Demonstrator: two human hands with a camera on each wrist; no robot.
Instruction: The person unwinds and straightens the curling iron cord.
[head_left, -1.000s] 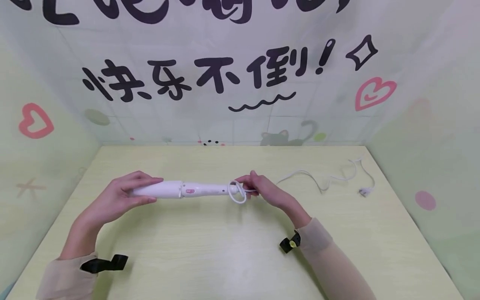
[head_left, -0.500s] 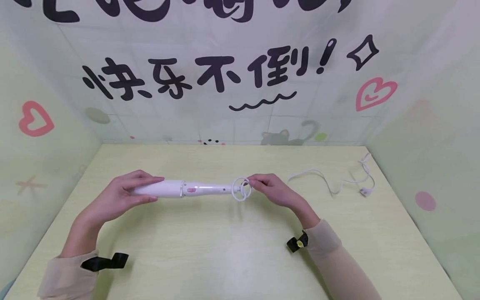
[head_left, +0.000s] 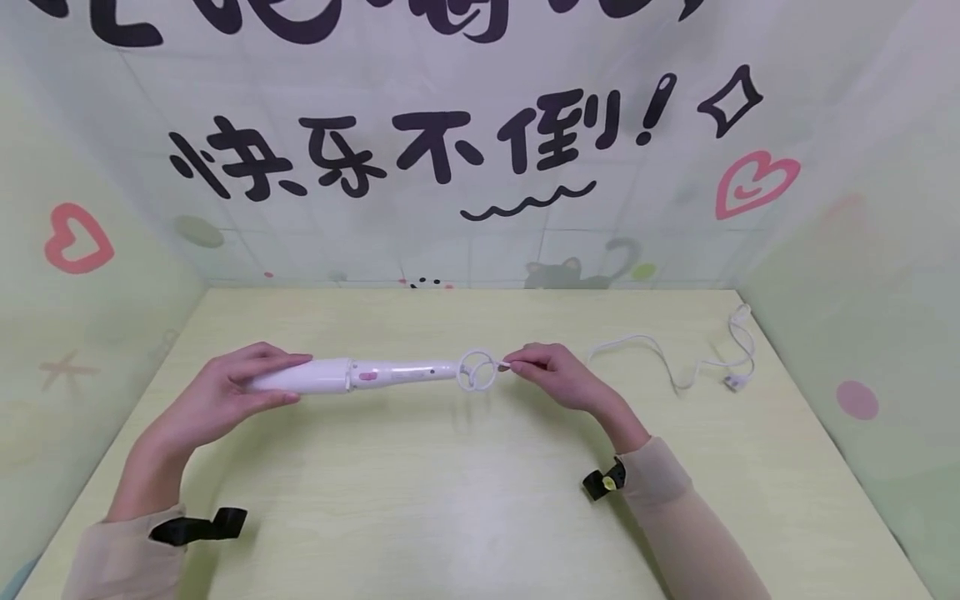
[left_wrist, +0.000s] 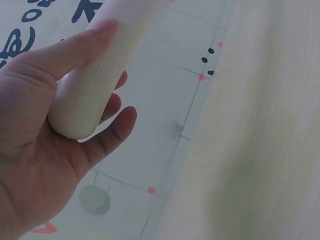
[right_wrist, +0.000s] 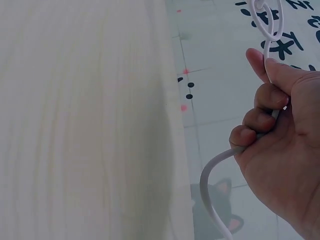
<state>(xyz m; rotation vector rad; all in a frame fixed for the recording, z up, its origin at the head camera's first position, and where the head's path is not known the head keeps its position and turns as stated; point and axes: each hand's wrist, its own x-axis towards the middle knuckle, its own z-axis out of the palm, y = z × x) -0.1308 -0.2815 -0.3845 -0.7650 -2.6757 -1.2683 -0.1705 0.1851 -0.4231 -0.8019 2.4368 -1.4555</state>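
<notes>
A white curling wand (head_left: 352, 376) with a small pink button is held level above the table. My left hand (head_left: 232, 390) grips its rounded barrel end (left_wrist: 95, 80), thumb on top and fingers curled beneath. My right hand (head_left: 555, 377) pinches the white cord (right_wrist: 220, 165) just beyond the wand's tail, where the cord forms a small loop (head_left: 477, 370). The rest of the cord (head_left: 652, 354) trails right across the table to a plug (head_left: 733, 382).
The pale yellow-green table (head_left: 465, 500) is boxed in by patterned walls (head_left: 465, 150) at the back and both sides. The plug and slack cord lie near the right wall. Black straps show at both wrists.
The wand has shifted slightly left. My right hand has drawn the cord to the right, away from the wand's tail, and the loop has tightened beside it. The slack cord slid toward the right wall.
</notes>
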